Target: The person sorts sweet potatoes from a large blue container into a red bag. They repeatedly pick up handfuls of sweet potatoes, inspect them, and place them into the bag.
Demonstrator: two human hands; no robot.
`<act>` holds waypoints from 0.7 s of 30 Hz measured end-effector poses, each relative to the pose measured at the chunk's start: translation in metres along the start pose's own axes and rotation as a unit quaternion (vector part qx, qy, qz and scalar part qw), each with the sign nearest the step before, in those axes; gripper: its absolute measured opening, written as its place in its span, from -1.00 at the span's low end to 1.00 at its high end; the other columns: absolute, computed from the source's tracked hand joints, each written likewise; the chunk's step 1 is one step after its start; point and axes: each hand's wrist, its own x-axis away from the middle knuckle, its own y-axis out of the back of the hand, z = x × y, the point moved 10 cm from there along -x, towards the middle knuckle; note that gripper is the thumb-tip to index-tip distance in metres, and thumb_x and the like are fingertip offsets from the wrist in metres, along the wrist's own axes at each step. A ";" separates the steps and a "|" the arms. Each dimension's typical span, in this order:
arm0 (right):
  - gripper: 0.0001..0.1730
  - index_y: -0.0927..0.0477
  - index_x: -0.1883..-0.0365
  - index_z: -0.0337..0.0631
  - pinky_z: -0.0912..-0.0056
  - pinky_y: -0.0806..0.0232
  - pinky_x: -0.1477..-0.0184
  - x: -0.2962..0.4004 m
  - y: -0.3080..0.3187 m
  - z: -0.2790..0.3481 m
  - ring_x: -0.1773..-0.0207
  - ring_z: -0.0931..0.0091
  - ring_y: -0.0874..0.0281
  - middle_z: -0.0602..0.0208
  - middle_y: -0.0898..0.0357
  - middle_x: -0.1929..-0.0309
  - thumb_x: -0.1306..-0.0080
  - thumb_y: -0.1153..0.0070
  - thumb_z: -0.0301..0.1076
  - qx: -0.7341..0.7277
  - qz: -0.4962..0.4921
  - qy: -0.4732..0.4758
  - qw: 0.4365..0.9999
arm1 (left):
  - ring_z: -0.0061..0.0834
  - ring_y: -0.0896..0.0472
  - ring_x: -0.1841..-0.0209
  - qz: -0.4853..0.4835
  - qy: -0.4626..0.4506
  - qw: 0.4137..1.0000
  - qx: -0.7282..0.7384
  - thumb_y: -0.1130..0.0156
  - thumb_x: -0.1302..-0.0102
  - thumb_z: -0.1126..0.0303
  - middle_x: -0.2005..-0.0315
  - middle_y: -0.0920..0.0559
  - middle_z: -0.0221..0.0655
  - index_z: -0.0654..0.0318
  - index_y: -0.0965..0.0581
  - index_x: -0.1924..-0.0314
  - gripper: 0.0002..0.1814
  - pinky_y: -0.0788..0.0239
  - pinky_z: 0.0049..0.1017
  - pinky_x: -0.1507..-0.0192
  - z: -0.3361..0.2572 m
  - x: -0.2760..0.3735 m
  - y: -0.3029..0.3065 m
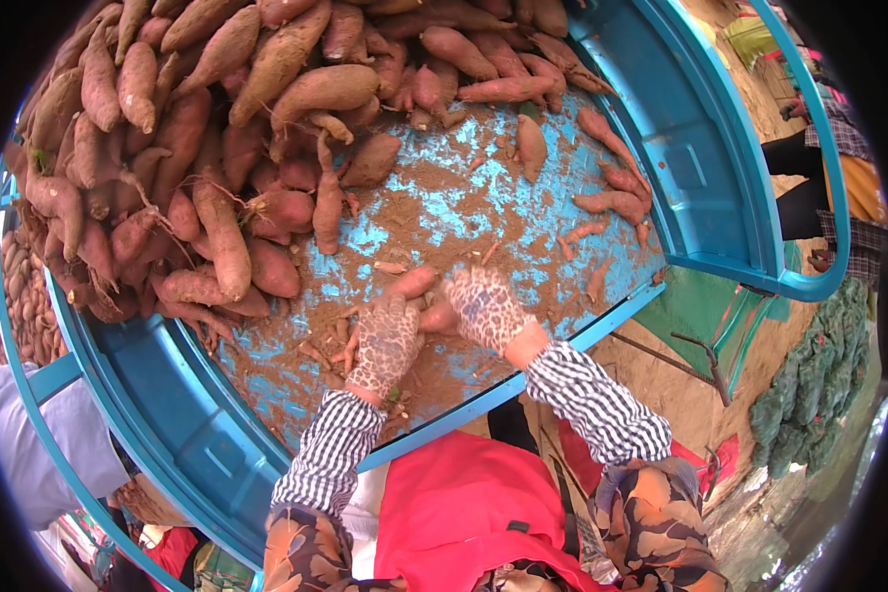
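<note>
Both of my hands wear leopard-print gloves and work low over the soil-covered blue truck bed (444,214). My left hand (388,344) has its fingers curled on a reddish sweet potato (413,283), whose near end they cover. Close beside it, my right hand (488,307), slightly blurred, grips a second sweet potato (438,318) that lies between the two hands. Thin broken roots (348,349) lie by my left hand. A large heap of sweet potatoes (229,148), dusted with soil, fills the far left of the bed.
Blue side walls (681,140) with tubular rails flank the bed, and a low metal edge (614,318) runs before me. Small sweet potatoes (614,200) lie along the right wall. Outside stand a person in dark trousers (799,177) and green mesh sacks (806,377). A person's grey sleeve (52,444) is at left.
</note>
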 end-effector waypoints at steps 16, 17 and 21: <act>-0.29 -0.57 -0.13 -0.26 0.06 -0.45 -0.18 -0.011 -0.020 0.135 -0.09 0.08 -0.63 -0.03 -0.63 -0.01 -0.13 -0.34 0.04 -0.307 -0.063 -0.063 0.947 | -0.04 -0.68 0.05 -0.046 0.503 0.838 0.204 -0.37 -0.20 0.20 0.16 -0.72 -0.08 0.11 -0.65 -0.01 -0.62 -0.52 -0.13 0.04 0.180 0.149 0.026; -0.31 -0.61 -0.07 -0.26 0.03 -0.40 -0.23 -0.018 -0.016 0.133 -0.15 0.09 -0.59 -0.04 -0.61 -0.05 -0.10 -0.35 0.06 -0.282 -0.064 -0.048 0.956 | -0.01 -0.67 0.04 -0.032 0.443 0.883 0.151 -0.37 -0.21 0.18 0.16 -0.71 -0.07 0.13 -0.64 -0.01 -0.62 -0.51 -0.12 0.02 0.173 0.143 0.035; -0.27 -0.69 -0.14 -0.02 -0.20 -0.06 -0.50 -0.029 -0.004 0.075 -0.55 0.08 -0.18 0.00 -0.41 -0.40 -0.03 -0.39 0.14 -0.090 -0.151 -0.066 0.982 | 0.01 -0.64 0.00 -0.110 0.274 0.953 0.065 -0.33 -0.26 0.17 0.12 -0.70 -0.07 0.13 -0.63 0.01 -0.65 -0.49 -0.09 -0.01 0.161 0.141 0.015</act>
